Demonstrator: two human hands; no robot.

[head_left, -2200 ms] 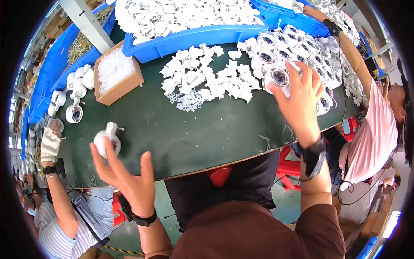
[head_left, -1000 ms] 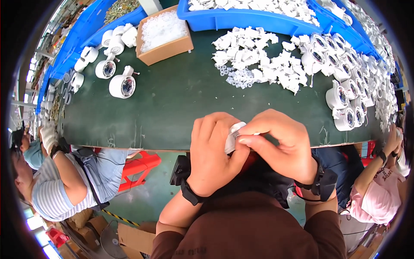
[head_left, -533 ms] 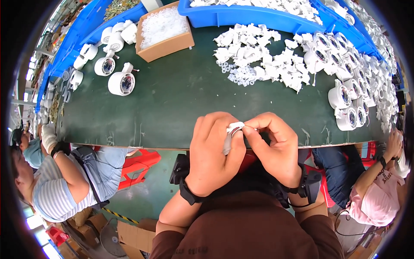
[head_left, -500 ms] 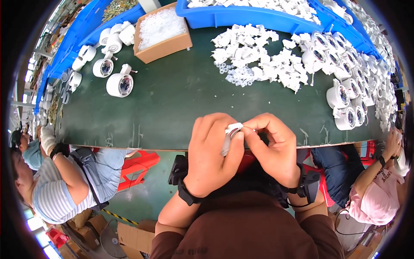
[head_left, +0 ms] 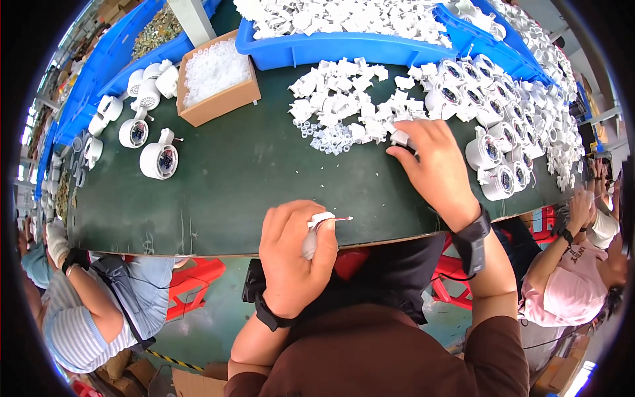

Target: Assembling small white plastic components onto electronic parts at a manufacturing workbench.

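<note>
Seen from the head view, we find our left hand (head_left: 290, 261) closed around a white housing (head_left: 309, 246), held above the near edge of the green worktop (head_left: 251, 178), a thin wire lead (head_left: 341, 219) poking out past the thumb. Our right hand (head_left: 433, 165) pinches a small white piece (head_left: 400, 137) between thumb and fingers, just beside the pile of white parts (head_left: 331, 86) and the translucent rings (head_left: 331, 139); round units (head_left: 493, 109) crowd the worktop to its right. We judge the housing light and stiff, its smooth plastic apt to slip, so a wrap around the body suits it best, thumb clear of the lead, which looks the most fragile part and should not be tugged. The piece, likely rigid and nearly weightless, calls for a fingertip pinch on its sides.
</note>
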